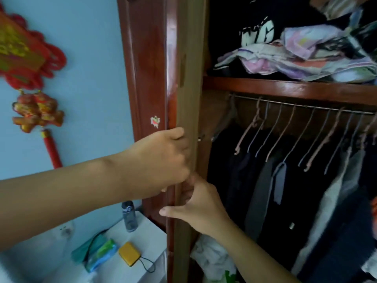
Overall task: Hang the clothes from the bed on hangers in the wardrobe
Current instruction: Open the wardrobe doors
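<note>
The wardrobe stands open, its brown door [187,58] seen edge-on in the middle of the view. My left hand [163,158] grips the door's edge at mid height, fingers curled round it. Just below, my right hand [202,205] holds the same edge, thumb on the outer side and fingers behind. Inside, a metal rail [302,106] carries several empty pink and grey hangers [285,135] above dark hanging clothes [275,190]. The bed is out of view.
A shelf [285,86] above the rail holds a heap of folded clothes [306,52]. Left of the wardrobe, a white table [146,242] carries a bottle [129,216], a yellow box [130,256] and green packets. A red ornament [30,64] hangs on the blue wall.
</note>
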Demonstrator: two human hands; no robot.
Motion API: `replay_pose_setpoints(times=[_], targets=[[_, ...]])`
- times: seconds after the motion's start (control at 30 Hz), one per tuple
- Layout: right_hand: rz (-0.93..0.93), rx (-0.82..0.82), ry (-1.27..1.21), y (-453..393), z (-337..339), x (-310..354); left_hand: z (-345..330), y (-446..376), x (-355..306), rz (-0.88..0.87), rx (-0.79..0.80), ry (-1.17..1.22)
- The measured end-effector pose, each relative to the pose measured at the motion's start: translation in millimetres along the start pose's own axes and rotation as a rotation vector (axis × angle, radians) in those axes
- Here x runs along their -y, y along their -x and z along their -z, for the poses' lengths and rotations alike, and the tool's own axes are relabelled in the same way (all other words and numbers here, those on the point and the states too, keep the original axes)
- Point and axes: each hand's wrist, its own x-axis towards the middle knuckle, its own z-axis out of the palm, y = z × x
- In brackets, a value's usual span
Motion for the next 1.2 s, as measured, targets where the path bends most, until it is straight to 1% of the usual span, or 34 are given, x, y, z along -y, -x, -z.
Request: replay_pose_setpoints(times=[0.07,0.13,0.23,0.3,0.37,0.47,0.6,0.67,0.73,0.8,0.87,0.93,1.0,1.1,1.17,1.2], targets=[[-0.001,-0.002,-0.083,-5.0,-25.3,7.2,-0.9,12.2,12.3,0.083,0.19,-0.069],[-0.013,-0.022,-0.112,-10.7,-45.2,16.4,-6.0,17.2,23.0,0.136,0.3,-0.14],[-0.013,-0.091,-0.104,-22.2,-71.9,29.1,-16.4,23.9,36.1,0.139,0.351,-0.149],[-0.004,-0.136,-0.071,-29.3,-85.6,36.7,-24.3,30.9,43.3,0.133,0.342,-0.128],[0.013,-0.135,-0.03,-36.5,-95.3,43.2,-30.2,38.4,50.3,0.135,0.355,-0.115],[0.047,-0.113,0.031,-50.9,-104.9,55.1,-41.1,47.4,56.0,0.163,0.442,-0.142],[0.048,-0.104,0.069,-68.6,-117.6,69.8,-56.3,54.9,57.0,0.214,0.542,-0.144],[0.05,-0.114,0.067,-72.7,-119.7,70.0,-59.8,54.2,55.2,0.219,0.581,-0.112],[0.059,-0.111,0.068,-73.2,-118.7,65.8,-60.0,50.8,52.8,0.223,0.618,-0.028],[0.074,-0.109,0.081,-71.8,-116.5,60.8,-62.0,50.2,54.0,0.223,0.598,0.112],[0.098,-0.097,0.067,-69.7,-113.4,56.9,-67.8,53.0,56.8,0.207,0.513,0.261],[0.121,-0.079,0.055,-67.2,-107.9,54.0,-76.2,54.3,57.7,0.196,0.429,0.305],[0.156,-0.091,0.104,-65.7,-99.8,49.5,-85.0,52.2,53.7,0.21,0.338,0.302],[0.179,-0.179,0.156,-65.8,-76.5,40.8,-94.2,41.4,48.7,0.301,0.159,0.311],[0.155,-0.236,0.184,-67.6,-55.1,32.5,-92.7,31.8,47.9,0.416,0.037,0.419],[0.133,-0.253,0.203,-67.8,-44.1,28.1,-90.9,26.2,47.1,0.471,0.001,0.468]])
